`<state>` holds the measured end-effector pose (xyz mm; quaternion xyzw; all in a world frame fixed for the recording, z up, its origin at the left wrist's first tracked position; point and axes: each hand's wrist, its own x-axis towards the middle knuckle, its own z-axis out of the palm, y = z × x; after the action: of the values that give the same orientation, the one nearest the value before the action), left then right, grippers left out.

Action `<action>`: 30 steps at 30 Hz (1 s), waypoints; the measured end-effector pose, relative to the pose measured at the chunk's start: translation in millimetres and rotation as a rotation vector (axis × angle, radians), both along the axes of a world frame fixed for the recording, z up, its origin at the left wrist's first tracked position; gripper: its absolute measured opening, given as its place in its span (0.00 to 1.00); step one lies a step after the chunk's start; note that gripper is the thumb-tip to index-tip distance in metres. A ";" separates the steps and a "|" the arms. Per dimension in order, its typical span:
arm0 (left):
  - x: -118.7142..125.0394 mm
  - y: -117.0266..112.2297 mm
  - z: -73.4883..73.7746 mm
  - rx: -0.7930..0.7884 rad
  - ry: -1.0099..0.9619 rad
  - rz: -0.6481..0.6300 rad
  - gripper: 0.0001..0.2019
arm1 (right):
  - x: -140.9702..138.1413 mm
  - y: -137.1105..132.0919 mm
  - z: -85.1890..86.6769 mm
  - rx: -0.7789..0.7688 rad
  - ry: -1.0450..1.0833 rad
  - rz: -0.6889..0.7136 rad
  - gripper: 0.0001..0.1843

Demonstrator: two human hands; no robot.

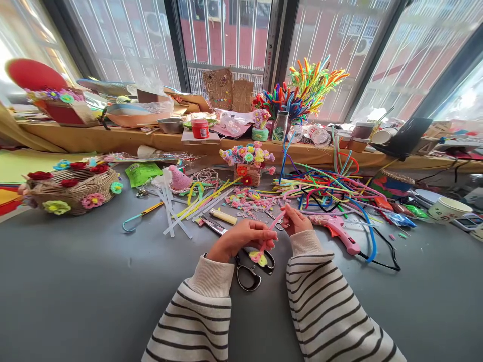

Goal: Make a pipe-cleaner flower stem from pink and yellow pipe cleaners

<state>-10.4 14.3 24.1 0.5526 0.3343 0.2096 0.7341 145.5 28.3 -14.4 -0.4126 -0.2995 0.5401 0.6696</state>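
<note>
Between my hands runs a pink pipe cleaner (278, 219), bent into a flower-like piece with yellow at its lower end. My left hand (245, 237) pinches it between thumb and fingers. The upper end is pinched by my right hand (296, 220). Below my left hand hangs the pink and yellow piece (258, 258), over the black handles of scissors (249, 278) lying on the table. Part of the scissors is hidden by my left hand. A yellow lighter (223, 216) lies just beyond that hand, and a pink glue gun (339, 234) rests right of my right hand.
Cut pipe cleaner bits (252, 199) and clear glue sticks (171, 211) are scattered ahead. Long pipe cleaners (324, 183) pile up at right. A flower-trimmed basket (75, 193) stands at left. Behind, a crowded ledge (151, 137) runs below the windows.
</note>
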 end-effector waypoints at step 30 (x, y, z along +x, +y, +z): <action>0.7 13.3 -9.0 0.023 -0.538 0.413 0.12 | -9.0 -12.9 16.2 -0.607 -1.869 0.168 0.21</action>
<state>-9.8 27.6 15.1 0.4063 0.2314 0.4959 0.7318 136.6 15.4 1.8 -0.8052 -0.5850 0.0963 -0.0113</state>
